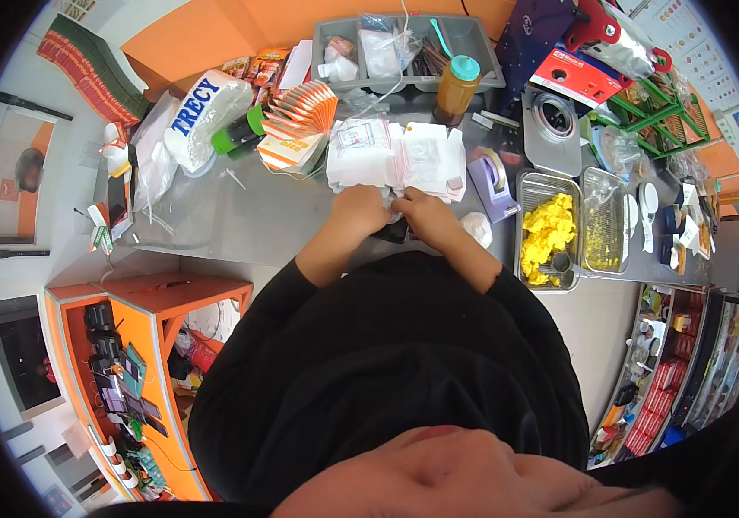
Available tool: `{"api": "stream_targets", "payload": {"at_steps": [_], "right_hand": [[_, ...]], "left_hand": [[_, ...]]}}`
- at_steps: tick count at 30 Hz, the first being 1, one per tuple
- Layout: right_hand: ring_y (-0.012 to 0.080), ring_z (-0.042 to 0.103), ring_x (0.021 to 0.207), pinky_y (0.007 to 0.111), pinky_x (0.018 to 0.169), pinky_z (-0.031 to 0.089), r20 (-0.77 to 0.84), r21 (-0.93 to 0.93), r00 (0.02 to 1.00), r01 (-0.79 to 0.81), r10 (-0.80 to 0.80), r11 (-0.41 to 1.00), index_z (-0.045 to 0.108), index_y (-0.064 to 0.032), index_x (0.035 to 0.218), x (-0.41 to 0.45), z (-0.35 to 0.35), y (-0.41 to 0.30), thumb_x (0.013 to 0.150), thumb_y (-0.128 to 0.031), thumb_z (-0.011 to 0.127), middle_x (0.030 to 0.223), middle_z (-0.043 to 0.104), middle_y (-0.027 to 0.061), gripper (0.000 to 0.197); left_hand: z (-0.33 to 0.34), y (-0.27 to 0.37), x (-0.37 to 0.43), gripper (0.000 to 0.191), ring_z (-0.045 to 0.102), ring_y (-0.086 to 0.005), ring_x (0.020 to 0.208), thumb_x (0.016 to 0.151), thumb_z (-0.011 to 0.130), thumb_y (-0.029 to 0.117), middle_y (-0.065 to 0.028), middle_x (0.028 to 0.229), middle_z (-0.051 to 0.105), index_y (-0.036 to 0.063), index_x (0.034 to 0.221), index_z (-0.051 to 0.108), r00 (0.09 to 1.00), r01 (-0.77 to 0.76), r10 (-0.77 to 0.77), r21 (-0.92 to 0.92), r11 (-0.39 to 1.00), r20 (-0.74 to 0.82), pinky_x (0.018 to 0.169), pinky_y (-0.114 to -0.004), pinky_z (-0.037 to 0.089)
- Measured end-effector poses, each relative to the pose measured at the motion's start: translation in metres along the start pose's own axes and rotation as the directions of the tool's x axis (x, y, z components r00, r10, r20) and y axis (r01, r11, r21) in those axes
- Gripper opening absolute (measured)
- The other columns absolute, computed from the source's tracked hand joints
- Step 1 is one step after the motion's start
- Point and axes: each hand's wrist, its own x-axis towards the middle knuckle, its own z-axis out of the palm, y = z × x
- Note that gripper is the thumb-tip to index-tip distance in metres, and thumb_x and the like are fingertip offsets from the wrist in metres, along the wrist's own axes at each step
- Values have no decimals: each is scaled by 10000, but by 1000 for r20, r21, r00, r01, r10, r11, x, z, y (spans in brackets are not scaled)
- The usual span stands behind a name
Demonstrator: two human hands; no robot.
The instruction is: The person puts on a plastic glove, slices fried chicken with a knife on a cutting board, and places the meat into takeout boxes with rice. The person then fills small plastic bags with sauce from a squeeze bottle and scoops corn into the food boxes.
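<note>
My left hand (pixel 361 210) and my right hand (pixel 422 213) are close together at the near edge of a steel table (pixel 265 220). Between them is a small piece of clear plastic, apparently pinched by my fingers; its shape is mostly hidden. A dark object (pixel 395 232) lies just beneath the hands. Beyond them rest flat white paper packets (pixel 359 155) and a second white stack (pixel 431 158). A crumpled white ball (pixel 477 229) sits beside my right wrist. A purple tape dispenser (pixel 491 188) stands farther right.
A wire-patterned tray of yellow food (pixel 547 233) holds a metal scoop. Behind are a grey divided bin (pixel 408 84), a sauce bottle with a turquoise lid (pixel 457 90) and orange-striped folded cartons (pixel 298 129). A white plastic pack (pixel 207 123) and a green-black container (pixel 240 131) stand left.
</note>
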Motion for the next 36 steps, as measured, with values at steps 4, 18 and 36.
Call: {"api": "stream_targets", "payload": {"at_steps": [4, 18, 36], "right_hand": [[364, 640, 829, 445, 727, 526, 71, 107, 988, -146, 139, 984, 673, -62, 1064, 6, -5, 7, 814, -32, 617, 941, 614, 159, 257], [280, 659, 786, 385, 698, 535, -185, 106, 964, 215, -193, 971, 730, -120, 943, 20, -44, 21, 841, -182, 690, 874, 691, 55, 126], [337, 494, 1255, 416, 1039, 421, -606, 537, 685, -23, 404, 843, 505, 4, 1269, 133, -46, 206, 585, -94, 911, 1343, 507, 182, 802]], "left_hand": [[-20, -2, 8, 437, 677, -373, 914, 754, 736, 377, -184, 963, 714, 8, 985, 692, 979, -58, 102, -243, 968, 176, 805, -463, 514], [14, 21, 23, 360, 641, -301, 952, 747, 714, 255, -103, 908, 675, 89, 1044, 597, 935, -287, 199, -299, 910, -293, 948, -487, 362], [-50, 8, 47, 272, 619, -108, 837, 763, 809, 69, -30, 870, 644, 31, 932, 599, 919, -347, 26, -776, 527, -394, 810, -275, 468]]}}
